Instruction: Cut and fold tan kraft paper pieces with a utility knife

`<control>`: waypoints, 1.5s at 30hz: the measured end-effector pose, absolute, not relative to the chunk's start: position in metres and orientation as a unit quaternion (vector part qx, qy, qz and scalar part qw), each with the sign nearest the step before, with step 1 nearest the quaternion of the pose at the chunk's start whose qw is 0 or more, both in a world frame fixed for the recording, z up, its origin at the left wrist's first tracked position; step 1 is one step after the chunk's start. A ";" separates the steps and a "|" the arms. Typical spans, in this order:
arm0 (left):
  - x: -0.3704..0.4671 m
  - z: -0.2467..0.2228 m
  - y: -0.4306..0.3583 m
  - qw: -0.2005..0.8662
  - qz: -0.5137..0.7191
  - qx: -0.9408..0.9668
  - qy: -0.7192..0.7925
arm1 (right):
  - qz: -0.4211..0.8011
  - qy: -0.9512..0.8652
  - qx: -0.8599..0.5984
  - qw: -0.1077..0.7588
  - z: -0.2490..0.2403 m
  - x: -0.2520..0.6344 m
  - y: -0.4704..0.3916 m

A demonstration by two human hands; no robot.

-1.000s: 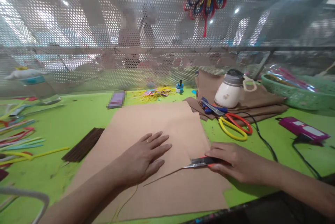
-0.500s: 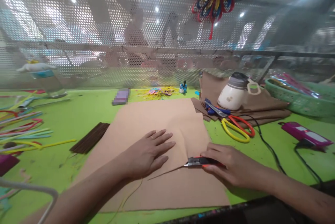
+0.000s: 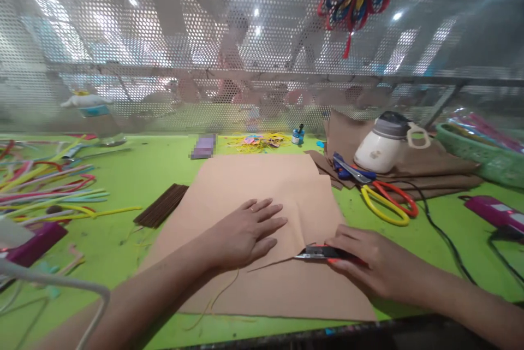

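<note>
A large tan sheet, perhaps paper or thin felt, lies flat in front of me. My left hand rests palm down on it, fingers spread, a ring on one finger. In my right hand is a red and black box cutter, its metal tip pointing left against the sheet. From the tip a thin slit runs left, just below my left hand. The sheet bulges in a small crease above the blade. Most of the cutter's handle is hidden by my right fingers.
Scissors with yellow and red handles lie on the right, near a white bottle on folded brown cloth. A green basket stands behind. Brown strips and colourful pipe cleaners lie left. A cable crosses the right side.
The view has turned a little left, so everything sits further right in it. My hands, the box cutter and the sheet keep nearly the same places relative to each other.
</note>
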State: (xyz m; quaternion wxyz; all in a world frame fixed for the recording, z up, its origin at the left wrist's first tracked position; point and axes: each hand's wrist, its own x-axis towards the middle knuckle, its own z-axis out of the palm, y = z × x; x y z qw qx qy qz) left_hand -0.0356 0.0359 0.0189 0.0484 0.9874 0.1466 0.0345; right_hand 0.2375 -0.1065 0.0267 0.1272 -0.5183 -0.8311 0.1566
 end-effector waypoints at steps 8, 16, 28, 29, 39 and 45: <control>-0.036 0.014 0.036 0.055 0.048 0.986 0.149 | 0.176 -0.831 -0.511 0.131 0.026 0.229 -0.103; -0.037 0.012 0.037 0.061 0.048 0.986 0.146 | 0.175 -0.830 -0.514 0.126 0.025 0.224 -0.104; -0.035 0.012 0.035 0.074 0.037 0.985 0.152 | 0.177 -0.839 -0.499 0.123 0.024 0.200 -0.095; -0.035 0.012 0.035 0.073 0.040 0.985 0.151 | 0.176 -0.839 -0.499 0.126 0.024 0.200 -0.095; -0.035 0.016 0.033 0.059 0.027 0.987 0.149 | 0.187 -0.847 -0.472 0.159 0.029 0.190 -0.090; -0.035 0.016 0.033 0.067 0.022 0.986 0.152 | 0.201 -0.844 -0.477 0.144 0.028 0.194 -0.092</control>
